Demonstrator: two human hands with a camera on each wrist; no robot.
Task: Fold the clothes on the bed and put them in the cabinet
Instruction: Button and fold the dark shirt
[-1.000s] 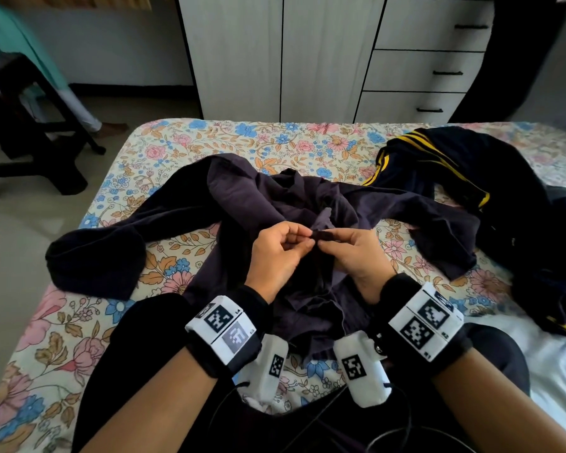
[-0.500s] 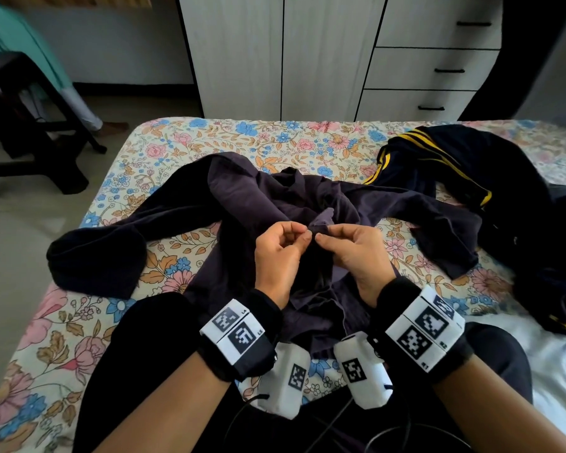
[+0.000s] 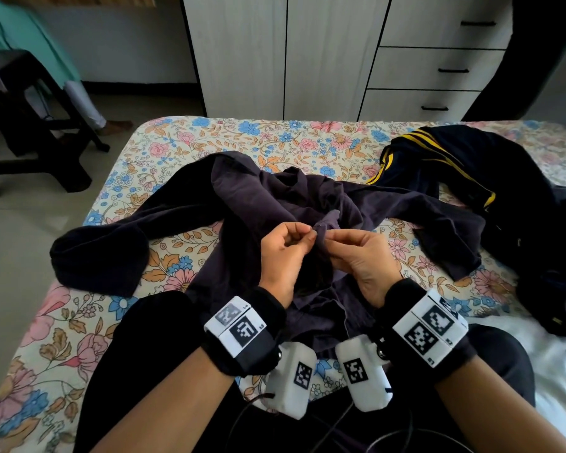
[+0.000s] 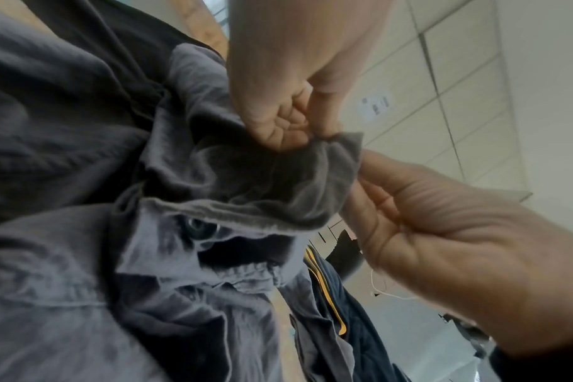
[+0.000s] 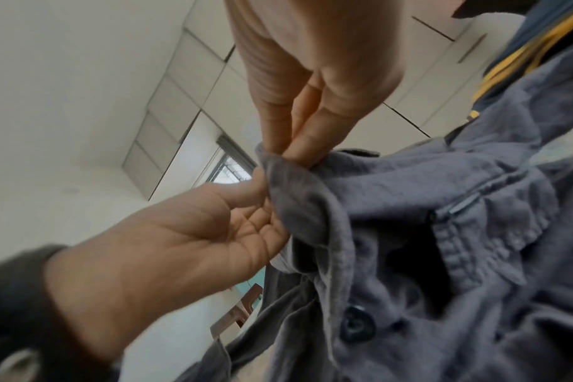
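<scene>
A crumpled dark grey button-up shirt (image 3: 275,197) lies spread on the floral bed (image 3: 209,138), sleeves flung left and right. My left hand (image 3: 309,233) and right hand (image 3: 330,237) meet over its middle, each pinching a small raised edge of the cloth. The left wrist view shows my left hand (image 4: 308,137) pinching that hem of the shirt (image 4: 82,258), with a dark button (image 4: 196,227) below. In the right wrist view, my right hand (image 5: 286,152) pinches the same edge of the shirt (image 5: 442,206). The white cabinet (image 3: 242,53) stands shut beyond the bed.
A navy garment with yellow stripes (image 3: 471,165) is heaped at the bed's right side. Drawers (image 3: 438,60) sit right of the cabinet doors. A black chair (image 3: 30,142) and someone's foot (image 3: 115,125) are on the floor at left. My legs in black trousers (image 3: 144,354) rest on the bed.
Both hands keep hold of the shirt edge. Their fingertips have drawn closer together, and the pinched strip now stands up between them instead of stretching flat.
</scene>
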